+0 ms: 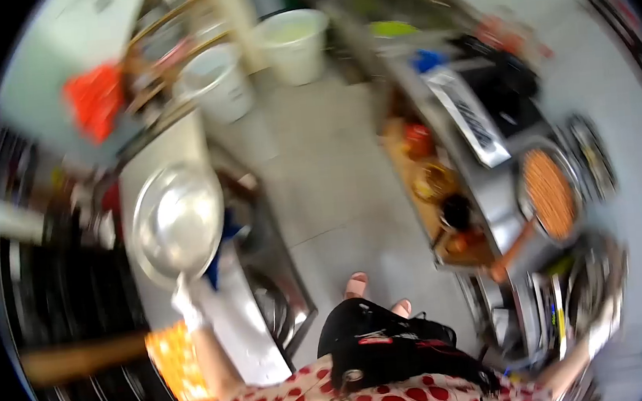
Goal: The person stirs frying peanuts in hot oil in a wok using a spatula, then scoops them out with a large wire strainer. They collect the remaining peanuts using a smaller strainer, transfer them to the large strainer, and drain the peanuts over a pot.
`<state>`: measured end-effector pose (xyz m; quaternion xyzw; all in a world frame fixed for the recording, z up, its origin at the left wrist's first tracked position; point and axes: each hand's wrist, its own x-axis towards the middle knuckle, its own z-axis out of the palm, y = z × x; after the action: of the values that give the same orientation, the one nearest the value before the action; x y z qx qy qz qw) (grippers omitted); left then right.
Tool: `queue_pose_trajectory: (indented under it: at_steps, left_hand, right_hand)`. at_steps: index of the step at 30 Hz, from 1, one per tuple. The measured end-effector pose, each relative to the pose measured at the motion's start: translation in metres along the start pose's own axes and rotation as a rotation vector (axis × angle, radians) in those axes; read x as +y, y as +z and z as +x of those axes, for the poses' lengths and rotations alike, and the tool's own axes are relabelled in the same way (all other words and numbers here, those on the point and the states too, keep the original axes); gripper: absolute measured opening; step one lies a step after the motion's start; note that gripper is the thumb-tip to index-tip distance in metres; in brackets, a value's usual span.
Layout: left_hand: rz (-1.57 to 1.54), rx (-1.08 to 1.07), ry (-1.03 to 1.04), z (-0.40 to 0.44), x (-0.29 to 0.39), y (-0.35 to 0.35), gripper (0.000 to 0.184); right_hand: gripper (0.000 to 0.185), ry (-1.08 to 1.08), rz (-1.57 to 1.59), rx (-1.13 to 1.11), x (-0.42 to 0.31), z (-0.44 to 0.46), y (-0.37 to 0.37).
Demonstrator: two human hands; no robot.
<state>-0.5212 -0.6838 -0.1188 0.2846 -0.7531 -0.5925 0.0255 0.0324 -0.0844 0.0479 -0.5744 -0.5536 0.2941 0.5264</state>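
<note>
My left hand (186, 298), in a white glove, is closed on the near rim of a large, shiny metal bowl (178, 222). The inside of the bowl faces me, and nothing shows in it. It is over the left steel counter (261, 343); I cannot tell whether it rests there. My right hand (603, 322), also white-gloved, is far out to the right beside stacked metal ware (593, 276). Motion blur smears its fingers, so any grip is unclear. An orange-and-white patterned piece (179, 366) lies by my left forearm.
On the right counter stand a pan of brown food (549, 194) and a long foil-like box (470, 115). Jars (434, 181) sit on the shelf below. White buckets (294, 46) stand ahead. Grey floor (318, 170) runs between the counters; a red bag (95, 102) hangs left.
</note>
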Motion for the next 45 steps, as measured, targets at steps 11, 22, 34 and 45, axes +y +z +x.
queue_pose_trajectory:
  at_steps: [11, 22, 34, 45]
  left_hand:
    - [0.244, -1.423, 0.073, -0.296, 0.019, 0.241, 0.042]
    - [1.033, -1.992, -0.427, -0.507, 0.005, 0.455, 0.077]
    - [1.264, -1.715, 0.023, -0.602, -0.002, 0.482, 0.063]
    - [0.94, -1.951, -0.337, -0.591, -0.027, 0.494, 0.02]
  right_hand:
    - [0.028, -0.294, -0.46, -0.038, 0.134, 0.085, -0.175]
    - [0.033, 0.459, 1.064, -0.214, 0.183, 0.105, -0.234]
    - [0.018, 0.515, 1.041, -0.285, 0.186, 0.082, -0.231]
    - [0.018, 0.534, 0.91, -0.229, 0.178, 0.059, -0.233]
